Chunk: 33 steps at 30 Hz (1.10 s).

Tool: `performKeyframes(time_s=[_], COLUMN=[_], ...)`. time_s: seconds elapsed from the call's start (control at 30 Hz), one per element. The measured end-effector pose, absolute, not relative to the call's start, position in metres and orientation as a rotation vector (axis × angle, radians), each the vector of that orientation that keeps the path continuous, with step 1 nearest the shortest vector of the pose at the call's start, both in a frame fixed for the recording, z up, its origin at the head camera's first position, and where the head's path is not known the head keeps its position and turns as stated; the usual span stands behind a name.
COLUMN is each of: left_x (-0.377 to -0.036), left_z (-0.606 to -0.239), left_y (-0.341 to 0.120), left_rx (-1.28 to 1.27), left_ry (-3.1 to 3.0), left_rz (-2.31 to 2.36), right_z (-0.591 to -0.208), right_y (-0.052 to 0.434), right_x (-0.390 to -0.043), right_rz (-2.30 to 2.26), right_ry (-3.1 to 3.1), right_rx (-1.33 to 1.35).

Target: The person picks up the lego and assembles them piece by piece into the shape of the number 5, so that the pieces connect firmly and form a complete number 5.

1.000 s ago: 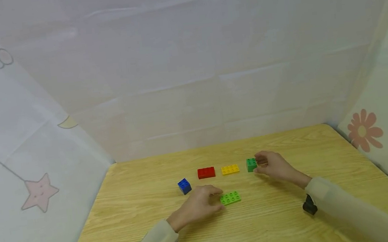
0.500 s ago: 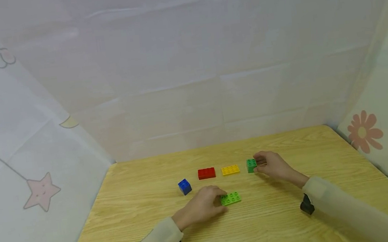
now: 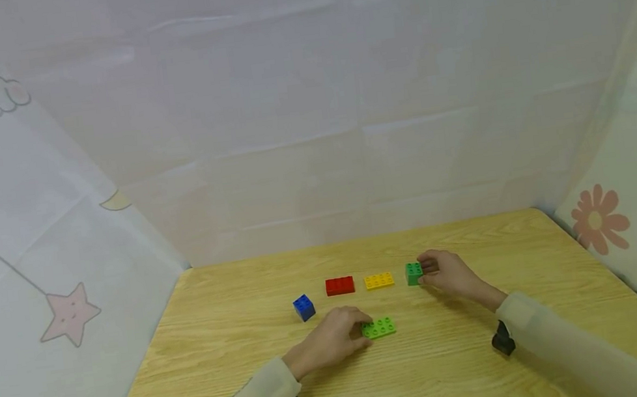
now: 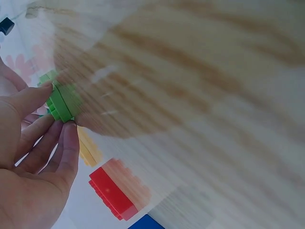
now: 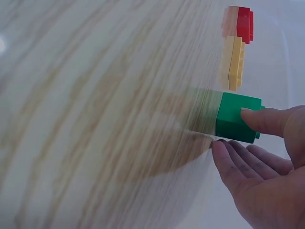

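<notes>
My left hand [image 3: 333, 337] pinches the left end of a flat lime-green toy building brick [image 3: 383, 327] on the table, its thumb at the near side and fingers at the far side. The left wrist view shows this lime-green brick [image 4: 63, 101] between thumb and fingertips. Farther back on the right, my right hand [image 3: 451, 277] grips a taller dark green toy building brick [image 3: 413, 273] from its right. In the right wrist view the thumb lies on one face of that green brick [image 5: 236, 119], with the fingertips close along its lower side. Both bricks have studs facing up.
A yellow flat brick [image 3: 378, 281] and a red brick [image 3: 339, 286] lie in a row left of the dark green one. A small blue brick [image 3: 304, 307] sits nearer, at the left. The wooden table [image 3: 240, 338] meets a pale wall sheet [image 3: 291, 162] behind.
My left hand has moved slightly right, its fingers coming over the lime-green brick's left end. My right hand has closed in a little on the dark green brick. The bricks stay in place.
</notes>
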State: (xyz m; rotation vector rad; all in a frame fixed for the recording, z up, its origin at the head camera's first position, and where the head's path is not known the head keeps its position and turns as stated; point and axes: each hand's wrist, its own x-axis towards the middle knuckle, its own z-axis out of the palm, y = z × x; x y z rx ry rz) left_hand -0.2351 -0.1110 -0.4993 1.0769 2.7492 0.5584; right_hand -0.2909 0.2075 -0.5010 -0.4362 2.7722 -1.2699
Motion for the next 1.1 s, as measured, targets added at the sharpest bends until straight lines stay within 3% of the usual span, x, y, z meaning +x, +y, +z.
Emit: performKeyframes(time_s=[0.4, 1.1], left_x=[-0.235, -0.229], left_z=[-0.500, -0.496], left_y=[-0.116, -0.116], left_rx=[0.909, 0.842], left_ry=[2.631, 2.618], left_rz=[0.857, 0.902], right_z=[-0.508, -0.499], right_y=[0.212, 0.212], right_x=[-0.295, -0.292], right_rz=[-1.362, -1.455], right_ry=[2.729, 2.667], right_rx=[-0.419, -0.384])
